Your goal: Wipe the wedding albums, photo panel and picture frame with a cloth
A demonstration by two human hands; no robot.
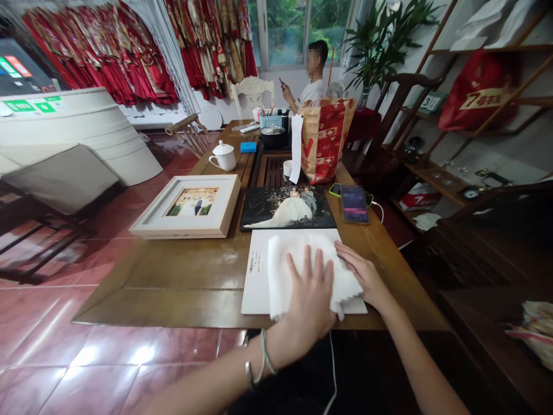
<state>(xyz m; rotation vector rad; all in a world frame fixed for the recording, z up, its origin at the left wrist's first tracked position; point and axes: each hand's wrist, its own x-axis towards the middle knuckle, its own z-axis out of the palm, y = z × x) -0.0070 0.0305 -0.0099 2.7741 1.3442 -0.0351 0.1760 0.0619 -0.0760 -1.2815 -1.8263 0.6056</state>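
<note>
My left hand point(311, 291) lies flat with fingers spread on a white cloth point(280, 271). Beneath the cloth is a white board or album point(253, 294) with a small barcode on its left part. My right hand point(360, 270) rests at the right side of the cloth and board, its fingers stretched out towards the cloth. Just beyond the board lies a dark wedding photo panel point(268, 207) showing a couple. To the left stands a stack of pale wooden picture frames point(149, 210) with a wedding photo in the top one.
A phone point(355, 210) and a cable lie at the table's right edge. Farther back are a paper bag point(322, 141), a lidded white mug point(224, 155), a blue box point(247, 147) and a black pot point(272, 137). Another person point(311, 80) holds a phone at the far end.
</note>
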